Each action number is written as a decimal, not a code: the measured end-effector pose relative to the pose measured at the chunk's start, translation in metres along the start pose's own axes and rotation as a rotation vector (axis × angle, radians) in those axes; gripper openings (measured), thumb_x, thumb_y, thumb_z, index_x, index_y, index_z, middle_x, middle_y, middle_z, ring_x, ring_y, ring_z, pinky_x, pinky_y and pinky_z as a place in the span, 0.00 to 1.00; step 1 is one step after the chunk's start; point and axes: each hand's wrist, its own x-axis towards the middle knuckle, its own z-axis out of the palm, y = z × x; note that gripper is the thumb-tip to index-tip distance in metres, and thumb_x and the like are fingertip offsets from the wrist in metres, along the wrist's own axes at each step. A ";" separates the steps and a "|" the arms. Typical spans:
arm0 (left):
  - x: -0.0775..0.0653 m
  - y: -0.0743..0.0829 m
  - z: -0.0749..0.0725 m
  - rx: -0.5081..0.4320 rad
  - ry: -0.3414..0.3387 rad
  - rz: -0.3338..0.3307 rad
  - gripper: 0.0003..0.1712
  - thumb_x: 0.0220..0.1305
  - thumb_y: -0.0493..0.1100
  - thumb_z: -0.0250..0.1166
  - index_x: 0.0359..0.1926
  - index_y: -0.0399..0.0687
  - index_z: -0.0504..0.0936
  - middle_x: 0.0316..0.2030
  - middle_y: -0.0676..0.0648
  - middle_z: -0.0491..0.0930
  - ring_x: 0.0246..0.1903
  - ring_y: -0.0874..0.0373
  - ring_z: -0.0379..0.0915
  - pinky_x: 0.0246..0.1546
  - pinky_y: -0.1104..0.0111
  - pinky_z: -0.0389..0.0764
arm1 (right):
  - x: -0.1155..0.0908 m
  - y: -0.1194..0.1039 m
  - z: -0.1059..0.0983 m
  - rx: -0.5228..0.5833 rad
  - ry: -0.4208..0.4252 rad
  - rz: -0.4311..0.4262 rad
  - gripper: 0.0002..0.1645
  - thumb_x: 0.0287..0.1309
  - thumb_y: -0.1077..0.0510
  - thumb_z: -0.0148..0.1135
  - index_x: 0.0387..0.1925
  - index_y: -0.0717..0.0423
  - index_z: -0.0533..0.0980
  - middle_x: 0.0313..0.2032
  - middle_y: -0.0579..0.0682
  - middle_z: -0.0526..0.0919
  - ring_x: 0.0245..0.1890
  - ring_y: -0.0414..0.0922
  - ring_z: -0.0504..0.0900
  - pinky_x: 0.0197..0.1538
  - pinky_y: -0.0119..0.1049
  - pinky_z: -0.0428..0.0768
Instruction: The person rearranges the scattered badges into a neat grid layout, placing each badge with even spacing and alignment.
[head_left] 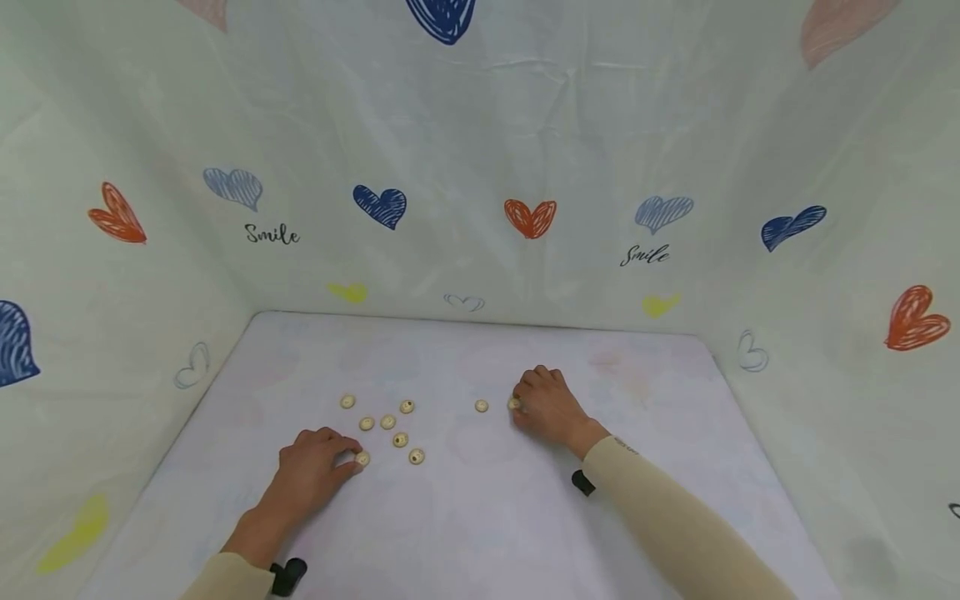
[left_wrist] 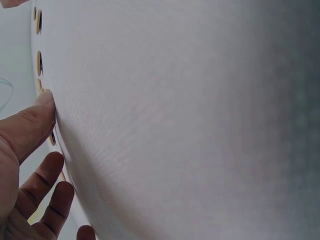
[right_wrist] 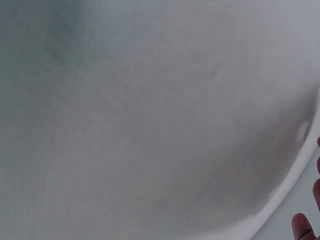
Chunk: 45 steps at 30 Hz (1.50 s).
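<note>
Small round wooden discs with dark markings lie on the white-covered table. My left hand (head_left: 315,471) pinches one wooden disc (head_left: 363,458) between thumb and forefinger, low at the tabletop. In the left wrist view the thumb (left_wrist: 30,122) reaches toward discs seen edge-on (left_wrist: 39,63), with other fingers spread below it. Farther right, my right hand (head_left: 550,407) holds another disc (head_left: 514,403) at its fingertips. One loose disc (head_left: 482,406) lies just left of that hand. Only a few right fingertips (right_wrist: 302,227) show at the edge of the right wrist view.
Several more discs (head_left: 387,422) are scattered beyond and right of my left hand. The table (head_left: 450,525) is enclosed at the back and sides by a pale curtain (head_left: 465,125) printed with hearts and the word Smile. A black strap piece (head_left: 288,576) sits at my left wrist.
</note>
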 end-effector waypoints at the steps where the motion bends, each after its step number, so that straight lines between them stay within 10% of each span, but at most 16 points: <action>1: 0.000 0.000 0.000 -0.002 0.001 0.001 0.15 0.61 0.46 0.78 0.48 0.52 0.90 0.48 0.44 0.85 0.55 0.39 0.76 0.52 0.38 0.72 | 0.000 0.001 0.000 0.005 -0.002 0.009 0.12 0.65 0.51 0.70 0.44 0.54 0.85 0.46 0.49 0.82 0.48 0.49 0.73 0.60 0.52 0.72; 45: -0.003 0.004 -0.002 -0.022 0.024 0.013 0.14 0.60 0.45 0.78 0.47 0.50 0.90 0.49 0.42 0.85 0.55 0.38 0.76 0.53 0.37 0.71 | -0.005 0.005 0.011 0.034 0.014 0.030 0.10 0.69 0.48 0.68 0.42 0.49 0.83 0.44 0.47 0.82 0.47 0.48 0.74 0.58 0.51 0.73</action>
